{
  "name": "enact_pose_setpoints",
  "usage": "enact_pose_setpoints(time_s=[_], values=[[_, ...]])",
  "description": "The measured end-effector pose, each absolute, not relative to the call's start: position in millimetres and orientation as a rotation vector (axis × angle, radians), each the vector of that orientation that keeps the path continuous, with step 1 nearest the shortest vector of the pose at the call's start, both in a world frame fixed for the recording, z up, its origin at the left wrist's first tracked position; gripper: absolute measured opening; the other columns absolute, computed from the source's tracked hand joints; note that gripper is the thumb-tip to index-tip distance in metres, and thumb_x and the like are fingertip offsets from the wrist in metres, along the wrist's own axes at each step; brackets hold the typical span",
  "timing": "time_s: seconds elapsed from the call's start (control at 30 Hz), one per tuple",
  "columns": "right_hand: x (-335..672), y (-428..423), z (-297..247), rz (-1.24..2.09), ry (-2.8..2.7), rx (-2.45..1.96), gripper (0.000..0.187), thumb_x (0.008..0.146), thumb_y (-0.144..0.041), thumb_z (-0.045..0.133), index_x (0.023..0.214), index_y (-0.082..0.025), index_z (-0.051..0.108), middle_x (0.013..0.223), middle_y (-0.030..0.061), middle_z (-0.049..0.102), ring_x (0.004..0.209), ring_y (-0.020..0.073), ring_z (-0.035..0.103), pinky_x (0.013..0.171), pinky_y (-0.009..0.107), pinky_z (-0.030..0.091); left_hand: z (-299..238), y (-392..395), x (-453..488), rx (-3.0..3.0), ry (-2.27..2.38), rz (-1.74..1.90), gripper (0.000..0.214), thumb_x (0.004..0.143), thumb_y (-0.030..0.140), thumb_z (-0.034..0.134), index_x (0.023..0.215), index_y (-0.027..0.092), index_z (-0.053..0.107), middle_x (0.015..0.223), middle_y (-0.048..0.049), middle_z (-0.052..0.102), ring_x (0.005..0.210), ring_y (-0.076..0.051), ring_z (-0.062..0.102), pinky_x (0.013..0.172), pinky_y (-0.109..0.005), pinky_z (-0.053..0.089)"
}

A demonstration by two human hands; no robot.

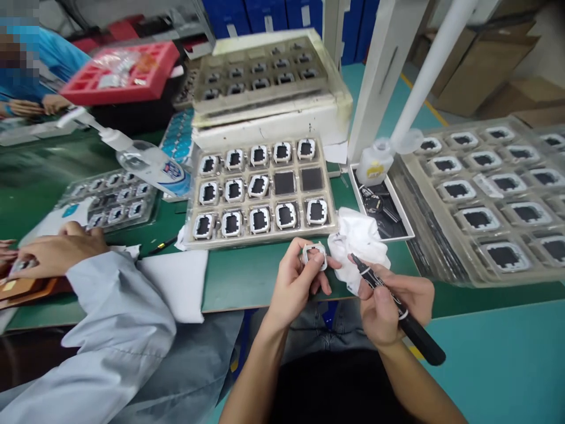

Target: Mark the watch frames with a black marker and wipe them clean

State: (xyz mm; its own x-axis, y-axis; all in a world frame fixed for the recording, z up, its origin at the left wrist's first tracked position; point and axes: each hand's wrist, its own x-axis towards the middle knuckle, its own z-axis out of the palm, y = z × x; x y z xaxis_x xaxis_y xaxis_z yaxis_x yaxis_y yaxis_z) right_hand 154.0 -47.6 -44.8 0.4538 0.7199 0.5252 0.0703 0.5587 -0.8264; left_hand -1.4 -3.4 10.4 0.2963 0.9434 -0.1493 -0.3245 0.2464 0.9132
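Observation:
Between the thumb and fingers of my left hand (pixel 293 282) is a small silver watch-case-like frame (pixel 310 252), held above the front of the green table. My right hand (pixel 388 303) grips a black marker pen (pixel 412 333), its dark tip pointing up and left toward the frame but apart from it. A crumpled white cloth (pixel 359 247) lies on the table just behind my hands. Straight ahead sits a clear plastic tray (pixel 260 235) of similar silver frames in rows; two of its pockets at the right of the middle row hold no frame.
Stacked trays of frames (pixel 419 235) stand at right, beside a white box (pixel 404 227) of dark parts and a small white bottle (pixel 375 162). A pump bottle (pixel 148 165) leans at left. A co-worker's grey sleeve (pixel 119 312) reaches in at left, near a white cloth (pixel 183 282).

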Motion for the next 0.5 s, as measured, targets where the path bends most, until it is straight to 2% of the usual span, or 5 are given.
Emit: enact_pose_setpoints(time_s=[0.07, 0.2, 0.3, 0.33, 0.5], values=[[154, -46, -45, 0.442, -0.981, -0.886, 0.019, 0.096, -0.022, 0.071, 0.113, -0.025, 0.061, 0.103, 0.0063, 0.086, 0.056, 0.0185, 0.072, 0.053, 0.036, 0.063, 22, -3, -1, 1.002, 0.858, 1.094, 0.03, 0.11, 0.044, 0.073, 0.103, 0.022, 0.054, 0.096, -0.0072, 0.085, 0.064, -0.012, 0.072, 0.056, -0.021, 0.044], [155, -45, -41, 0.428, -0.985, -0.869, 0.02, 0.095, -0.019, 0.075, 0.111, -0.023, 0.065, 0.091, 0.0037, 0.082, 0.059, 0.0211, 0.074, 0.051, 0.035, 0.061, 61, 32, 2, 1.313, 0.948, 1.228, 0.022, 0.105, 0.039, 0.078, 0.103, 0.021, 0.066, 0.095, -0.0058, 0.081, 0.092, -0.019, 0.075, 0.085, -0.029, 0.057], [157, -44, -41, 0.449, -0.995, -0.867, 0.015, 0.098, -0.02, 0.075, 0.11, -0.023, 0.066, 0.074, -0.0031, 0.07, 0.057, 0.0188, 0.071, 0.053, 0.033, 0.06, 84, 85, 7, 1.669, 1.25, 1.32, 0.009, 0.098, 0.024, 0.078, 0.104, 0.021, 0.071, 0.104, -0.0052, 0.075, 0.083, -0.018, 0.069, 0.082, -0.032, 0.056], [158, -44, -42, 0.457, -0.993, -0.869, 0.014, 0.099, -0.021, 0.075, 0.11, -0.023, 0.066, 0.071, -0.0045, 0.068, 0.057, 0.0182, 0.07, 0.053, 0.031, 0.059, 89, 103, 8, 1.764, 1.429, 1.337, 0.018, 0.092, 0.018, 0.081, 0.106, 0.021, 0.071, 0.107, -0.0056, 0.074, 0.082, -0.019, 0.068, 0.086, -0.034, 0.056], [159, -44, -48, 0.451, -0.989, -0.935, 0.014, 0.1, -0.023, 0.077, 0.11, -0.022, 0.068, 0.08, 0.0, 0.076, 0.069, 0.0198, 0.079, 0.063, 0.031, 0.065, 93, 147, 3, 2.045, 2.065, 1.096, 0.025, 0.097, 0.014, 0.074, 0.118, 0.02, 0.064, 0.12, -0.0133, 0.074, 0.109, -0.03, 0.072, 0.096, -0.04, 0.054]])
